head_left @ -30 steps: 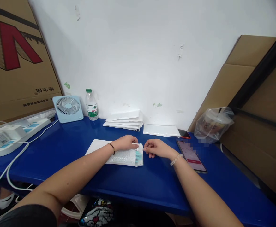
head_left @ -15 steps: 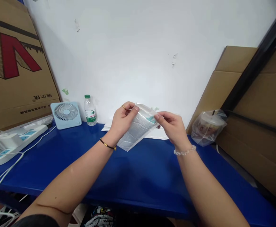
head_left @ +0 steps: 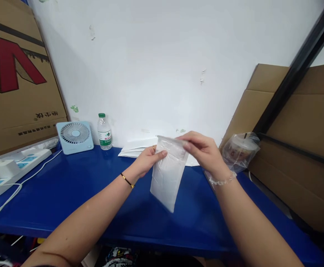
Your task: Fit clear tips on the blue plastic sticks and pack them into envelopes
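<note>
A white padded mailer (head_left: pixel 168 178) hangs tilted above the blue table (head_left: pixel 95 200), held between both hands. My left hand (head_left: pixel 148 160) grips its left side near the top, thumb lying across the front. At the top right corner, my right hand (head_left: pixel 201 150) pinches the edge between thumb and fingers. Behind the hands, a stack of white mailers (head_left: pixel 135 147) lies on the table against the wall, partly hidden by the hands and the held mailer.
On the left are a blue fan (head_left: pixel 75 136), a water bottle (head_left: pixel 104 133) and a power strip (head_left: pixel 17 172) with white cables. A bagged drink cup (head_left: pixel 241 148) stands at the right by cardboard (head_left: pixel 303 155). A large printed carton (head_left: pixel 20 74) leans at the left.
The mailer has turned from a slant to hang more upright and lower, its plain white face now showing. My left hand has moved down, uncovering more of the stack behind.
</note>
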`<state>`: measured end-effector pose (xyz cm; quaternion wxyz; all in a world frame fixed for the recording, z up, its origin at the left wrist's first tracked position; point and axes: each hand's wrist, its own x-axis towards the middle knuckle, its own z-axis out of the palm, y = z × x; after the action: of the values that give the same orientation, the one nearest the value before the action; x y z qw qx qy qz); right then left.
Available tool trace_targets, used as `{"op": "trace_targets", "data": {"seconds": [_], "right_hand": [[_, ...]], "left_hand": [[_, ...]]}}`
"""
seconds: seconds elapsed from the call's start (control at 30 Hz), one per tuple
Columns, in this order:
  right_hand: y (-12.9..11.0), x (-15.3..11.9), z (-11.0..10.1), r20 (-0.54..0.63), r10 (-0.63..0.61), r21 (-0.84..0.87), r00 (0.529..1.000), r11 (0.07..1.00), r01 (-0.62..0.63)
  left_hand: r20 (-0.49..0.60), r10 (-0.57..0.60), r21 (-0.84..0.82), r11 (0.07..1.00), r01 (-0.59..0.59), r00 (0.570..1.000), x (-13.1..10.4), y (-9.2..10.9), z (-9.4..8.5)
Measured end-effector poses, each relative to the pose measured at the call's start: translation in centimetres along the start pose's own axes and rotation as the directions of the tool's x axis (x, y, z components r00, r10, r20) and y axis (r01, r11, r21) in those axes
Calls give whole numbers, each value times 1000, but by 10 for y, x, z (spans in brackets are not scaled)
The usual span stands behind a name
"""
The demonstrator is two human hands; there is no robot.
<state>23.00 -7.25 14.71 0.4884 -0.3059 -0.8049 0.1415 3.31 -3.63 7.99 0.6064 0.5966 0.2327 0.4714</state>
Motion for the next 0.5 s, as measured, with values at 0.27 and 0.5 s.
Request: {"op": "trace_targets", "data": {"seconds": [0.27, 0.5], "right_hand": [[-8, 15, 17, 526, -100, 73, 844, 995, 73], [52, 64, 68, 218, 138, 159, 966, 972, -175]], "left_hand": [[250, -337, -279, 873, 401, 908, -12, -15, -27], [151, -375, -723, 589, 361, 915, -22, -14, -48]]}}
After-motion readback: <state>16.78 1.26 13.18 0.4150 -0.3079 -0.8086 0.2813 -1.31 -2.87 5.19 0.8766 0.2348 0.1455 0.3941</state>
